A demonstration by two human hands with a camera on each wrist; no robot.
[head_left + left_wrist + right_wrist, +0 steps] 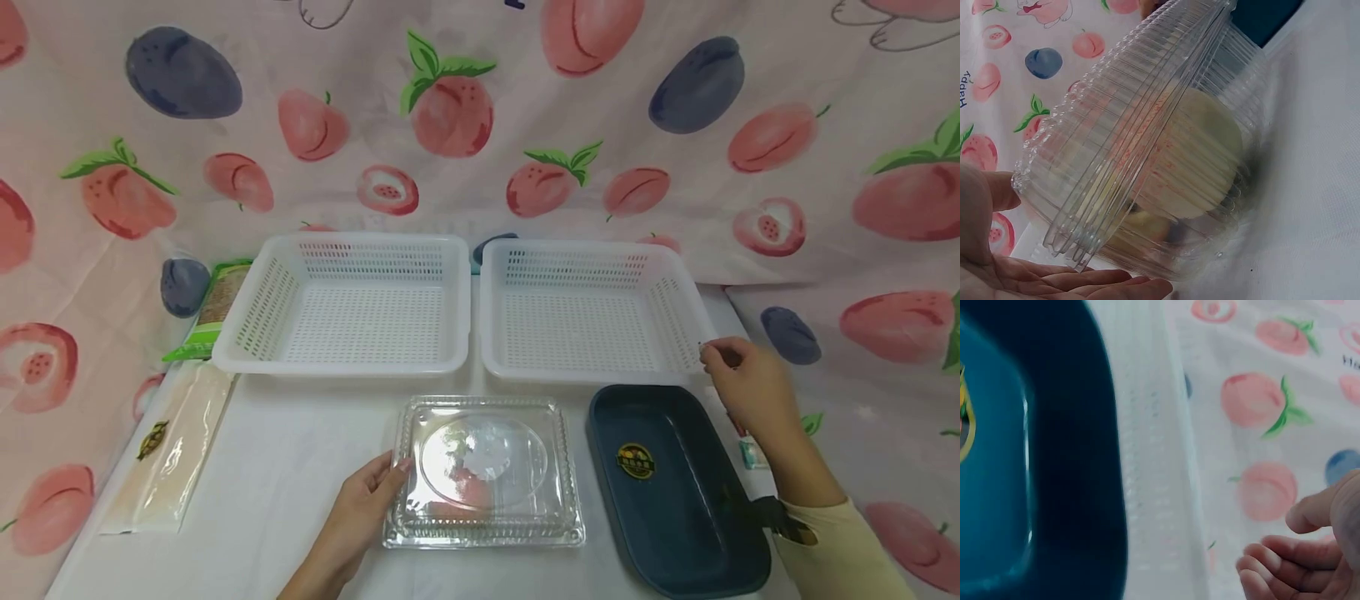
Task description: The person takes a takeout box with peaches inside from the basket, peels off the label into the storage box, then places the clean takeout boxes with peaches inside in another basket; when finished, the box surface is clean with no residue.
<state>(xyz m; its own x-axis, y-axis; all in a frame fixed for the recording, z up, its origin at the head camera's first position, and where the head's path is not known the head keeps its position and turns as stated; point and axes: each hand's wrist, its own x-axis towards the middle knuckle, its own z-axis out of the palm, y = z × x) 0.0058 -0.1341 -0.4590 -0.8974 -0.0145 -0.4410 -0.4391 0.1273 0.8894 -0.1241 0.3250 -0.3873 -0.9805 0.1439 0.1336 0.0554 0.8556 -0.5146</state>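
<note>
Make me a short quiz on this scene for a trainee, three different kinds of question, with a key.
1. Which hand touches the clear box?
2. True or false: in the head view, the blue tray lies to the right of the box.
3. How many white baskets stand beyond the box? a) one b) two c) three

Key: 1. The left hand. 2. True. 3. b.
</note>
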